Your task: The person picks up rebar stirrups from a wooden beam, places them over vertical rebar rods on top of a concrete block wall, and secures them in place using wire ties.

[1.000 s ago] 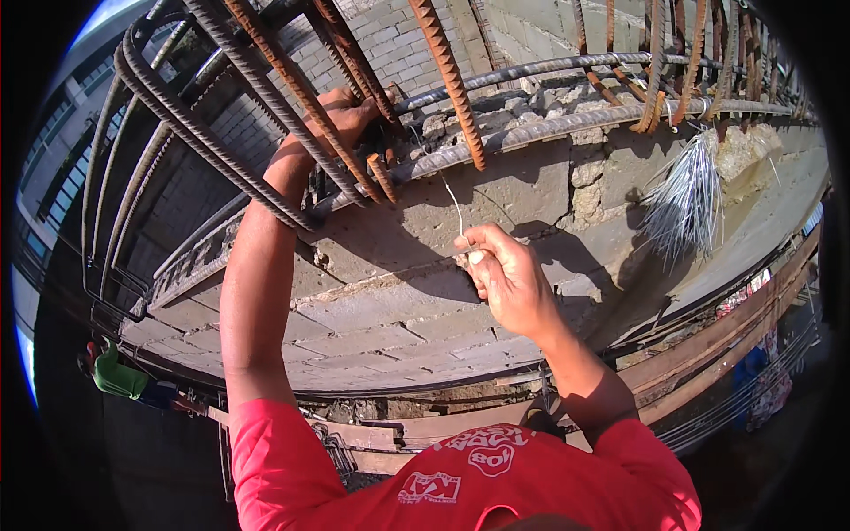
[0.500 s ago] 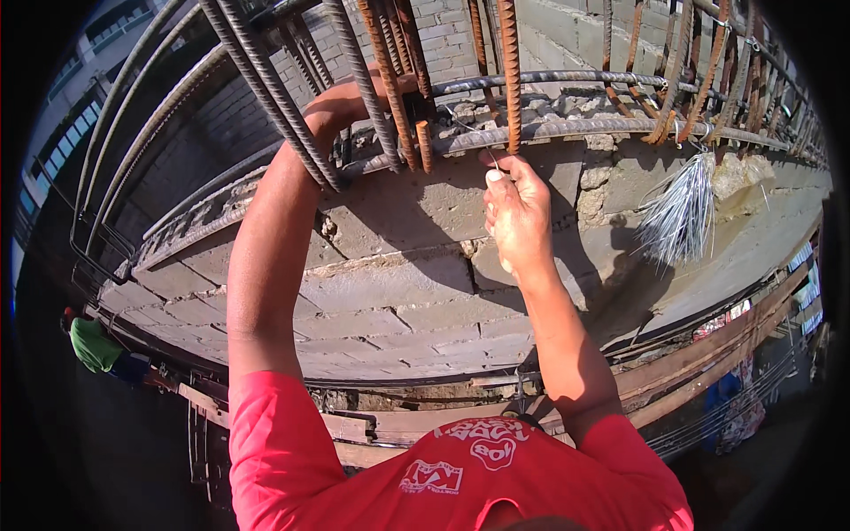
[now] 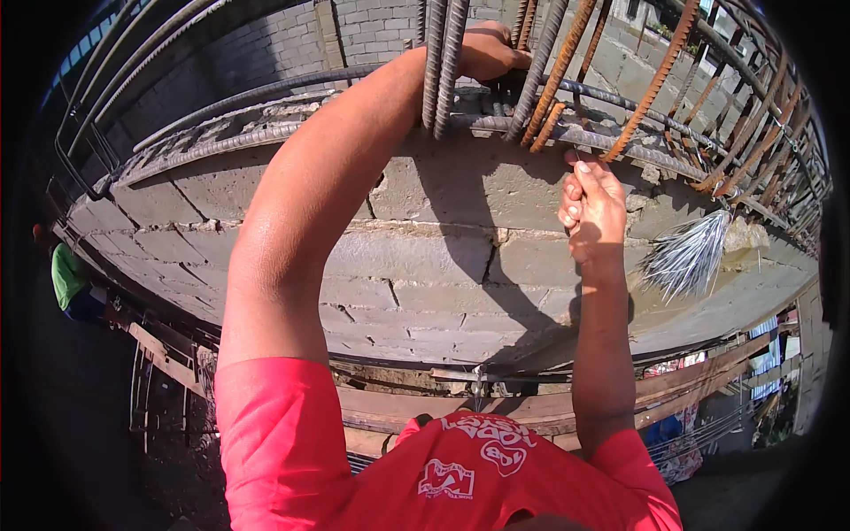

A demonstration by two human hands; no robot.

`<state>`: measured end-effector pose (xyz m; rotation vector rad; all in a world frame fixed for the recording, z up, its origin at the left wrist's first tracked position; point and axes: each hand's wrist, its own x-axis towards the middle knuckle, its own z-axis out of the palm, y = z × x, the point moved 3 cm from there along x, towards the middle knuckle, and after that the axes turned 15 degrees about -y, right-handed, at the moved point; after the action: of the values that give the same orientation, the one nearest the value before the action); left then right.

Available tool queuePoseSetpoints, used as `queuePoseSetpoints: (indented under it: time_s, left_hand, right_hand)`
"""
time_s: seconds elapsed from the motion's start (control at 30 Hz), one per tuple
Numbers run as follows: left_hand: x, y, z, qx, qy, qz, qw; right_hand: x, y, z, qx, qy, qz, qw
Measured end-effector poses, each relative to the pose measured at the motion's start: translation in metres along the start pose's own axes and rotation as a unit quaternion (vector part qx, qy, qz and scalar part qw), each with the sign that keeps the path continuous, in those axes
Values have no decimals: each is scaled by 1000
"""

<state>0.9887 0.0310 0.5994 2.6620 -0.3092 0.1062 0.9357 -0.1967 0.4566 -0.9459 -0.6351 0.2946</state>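
My right hand (image 3: 595, 202) is closed in a pinch on a thin tie wire (image 3: 578, 157), just below the lower long steel bar (image 3: 496, 123) and beside the foot of a rusty upright rebar (image 3: 657, 81). My left arm reaches over the wall, behind two grey upright rebars (image 3: 444, 71). There my left hand (image 3: 485, 53) is on the far side of the bars, near more rusty uprights (image 3: 561, 73). Its fingertips are hidden, and I cannot see whether it grips anything.
Below the bars runs a grey block wall (image 3: 416, 252). A bundle of cut wires (image 3: 686, 255) hangs at the right, below a dense rebar cage (image 3: 768, 133). Wooden planks (image 3: 390, 407) lie beneath. A person in a green top (image 3: 67, 276) is at far left.
The view has shifted, so the bars and wire bundle sit differently. My left arm now reaches further right across the bars. My right hand stays at the rusty upright's foot, still pinching.
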Motion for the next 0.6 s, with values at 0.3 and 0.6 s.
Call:
queuePoseSetpoints:
  time_s: [0.3, 0.6]
  left_hand:
    - [-12, 10, 1, 37, 34, 28, 998]
    - [-26, 15, -7, 63, -26, 31, 997]
  right_hand:
    - [4, -7, -5, 51, 24, 17, 998]
    - [1, 5, -1, -61, 150, -96, 982]
